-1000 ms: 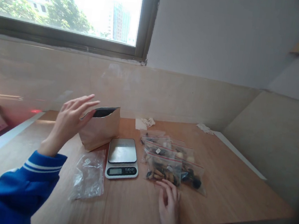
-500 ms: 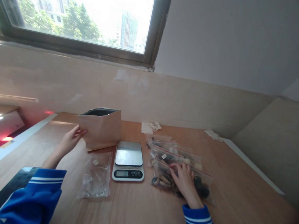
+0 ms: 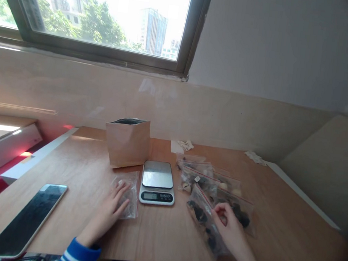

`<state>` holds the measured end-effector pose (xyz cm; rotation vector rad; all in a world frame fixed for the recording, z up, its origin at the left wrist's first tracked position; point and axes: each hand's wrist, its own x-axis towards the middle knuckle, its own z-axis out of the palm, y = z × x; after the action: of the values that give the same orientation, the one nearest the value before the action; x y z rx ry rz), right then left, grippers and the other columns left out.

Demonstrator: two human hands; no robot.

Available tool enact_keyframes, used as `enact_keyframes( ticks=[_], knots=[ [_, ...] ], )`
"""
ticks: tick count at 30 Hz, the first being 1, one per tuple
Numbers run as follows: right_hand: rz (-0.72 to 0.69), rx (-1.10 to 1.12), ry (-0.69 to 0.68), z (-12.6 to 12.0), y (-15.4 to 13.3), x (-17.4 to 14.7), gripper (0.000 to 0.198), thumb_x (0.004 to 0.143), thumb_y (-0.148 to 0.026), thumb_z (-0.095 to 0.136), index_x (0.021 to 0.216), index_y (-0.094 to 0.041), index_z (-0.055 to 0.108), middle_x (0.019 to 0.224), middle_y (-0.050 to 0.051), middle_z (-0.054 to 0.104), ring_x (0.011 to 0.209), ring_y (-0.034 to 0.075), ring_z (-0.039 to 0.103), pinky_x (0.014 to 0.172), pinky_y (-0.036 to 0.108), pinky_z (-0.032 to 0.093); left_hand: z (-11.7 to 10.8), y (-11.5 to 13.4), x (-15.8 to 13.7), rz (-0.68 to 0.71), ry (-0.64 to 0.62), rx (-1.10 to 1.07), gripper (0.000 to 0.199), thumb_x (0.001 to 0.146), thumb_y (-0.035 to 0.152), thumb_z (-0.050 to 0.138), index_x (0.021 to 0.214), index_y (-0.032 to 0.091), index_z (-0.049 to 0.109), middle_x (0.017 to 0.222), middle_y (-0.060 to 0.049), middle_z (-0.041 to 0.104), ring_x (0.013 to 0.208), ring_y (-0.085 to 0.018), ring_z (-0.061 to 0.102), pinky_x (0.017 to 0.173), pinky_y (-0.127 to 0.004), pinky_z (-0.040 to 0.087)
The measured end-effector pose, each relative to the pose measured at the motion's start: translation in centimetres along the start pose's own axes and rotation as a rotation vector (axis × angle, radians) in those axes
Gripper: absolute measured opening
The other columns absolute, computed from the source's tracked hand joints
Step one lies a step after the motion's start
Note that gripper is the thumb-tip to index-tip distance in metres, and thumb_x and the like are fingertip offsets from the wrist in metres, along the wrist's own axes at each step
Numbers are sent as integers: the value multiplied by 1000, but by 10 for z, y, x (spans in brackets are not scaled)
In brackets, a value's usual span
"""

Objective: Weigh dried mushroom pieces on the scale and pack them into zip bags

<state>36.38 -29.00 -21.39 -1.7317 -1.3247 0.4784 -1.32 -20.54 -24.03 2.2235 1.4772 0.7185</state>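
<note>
My left hand rests with spread fingers on a clear, flat zip bag left of the scale. Pinched at its red-striped top edge, a zip bag of dark pieces is in my right hand, tilted toward the table's front edge. Behind it lie several other zip bags with dark and pale contents, overlapping each other. Between the hands sits a white kitchen scale with a bare metal plate; its display is too small to read. An open brown paper pouch stands upright behind the clear bag.
A large phone or tablet lies at the table's left front. Crumpled pale scraps lie along the back edge near the wall, with another scrap farther right. A window is above.
My left hand has let go of the paper pouch and come down onto the clear bag. My right hand has lifted and turned one filled zip bag. The view has shifted slightly left.
</note>
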Motion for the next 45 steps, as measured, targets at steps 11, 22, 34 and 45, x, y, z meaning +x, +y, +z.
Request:
enact_keyframes(
  ticks=[11,22,34,45],
  knots=[
    [132,532,-56,52,-91,-36,39,79,-57,55,90,-21,53,76,3,62,69,18,60,61,26,48,-21,13,18,36,58,41,48,84,43,50,129,25,51,138,-12,46,134,-32,33,108,-52,25],
    [-23,805,-479,107,-163,-59,33,87,-51,50,97,-20,55,69,-2,52,59,12,52,58,25,46,-19,121,-48,-361,55,-1052,38,77,63,49,77,25,58,64,-1,51,54,-14,48,54,-29,42],
    [-67,783,-524,123,-158,-47,29,84,-48,56,82,-21,45,69,-4,51,60,11,52,59,23,43,-18,115,-24,-356,178,-819,39,79,62,43,83,26,58,82,-6,60,84,-24,58,69,-35,48],
    [-229,409,-513,112,-163,-25,23,89,-33,43,70,-20,43,58,-5,50,53,10,48,51,21,34,-20,107,-2,-152,33,-697,37,89,52,37,68,22,45,53,4,42,49,-12,42,49,-26,34]
  ],
)
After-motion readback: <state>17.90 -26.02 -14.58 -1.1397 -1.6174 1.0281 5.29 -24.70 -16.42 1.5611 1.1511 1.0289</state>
